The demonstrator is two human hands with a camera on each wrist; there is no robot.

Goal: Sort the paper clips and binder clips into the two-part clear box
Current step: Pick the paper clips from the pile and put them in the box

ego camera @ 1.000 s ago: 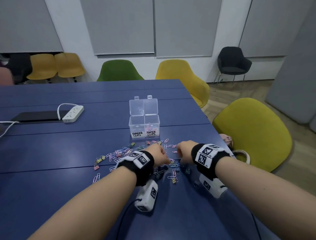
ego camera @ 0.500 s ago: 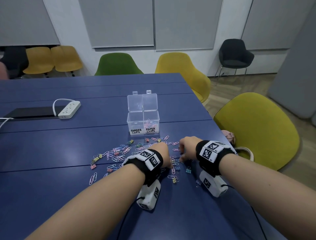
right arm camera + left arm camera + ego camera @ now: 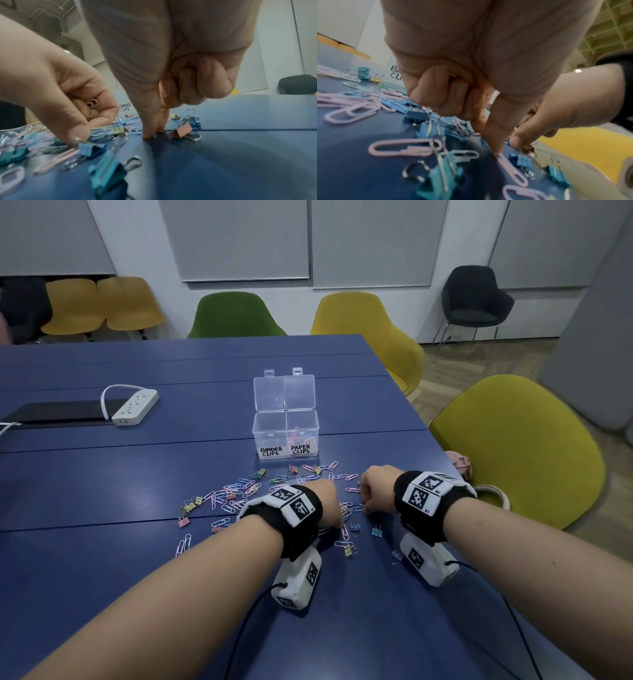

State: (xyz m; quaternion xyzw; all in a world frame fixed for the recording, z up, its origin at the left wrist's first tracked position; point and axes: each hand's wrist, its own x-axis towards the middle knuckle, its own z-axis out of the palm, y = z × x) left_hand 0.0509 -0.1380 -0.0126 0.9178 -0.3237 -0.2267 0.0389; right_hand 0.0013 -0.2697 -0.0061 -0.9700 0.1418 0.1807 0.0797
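Note:
The clear two-part box point(image 3: 270, 429) stands open, labelled BINDER CLIPS on the left and PAPER CLIPS on the right. Only the right part holds paper clips point(image 3: 303, 436). Pastel paper clips and small binder clips point(image 3: 239, 491) lie scattered in front of it. My left hand point(image 3: 494, 146) pinches the end of a pink paper clip point(image 3: 511, 167) on the table, and its curled fingers hold more pink clips point(image 3: 92, 104). My right hand point(image 3: 152, 134) has its thumb and forefinger pressed together on the table, with the other fingers curled. Whatever is between those tips is hidden.
A blue binder clip point(image 3: 356, 527) and a teal one point(image 3: 376, 530) lie between my hands. A white power strip point(image 3: 135, 407) and a black flat pad point(image 3: 61, 414) sit far left. A yellow-green chair point(image 3: 513, 453) stands close beyond the table's right edge.
Both hands stay low in the pile of clips. The left hand has slid slightly right, towards the nearer clips. The head view has shifted a little.

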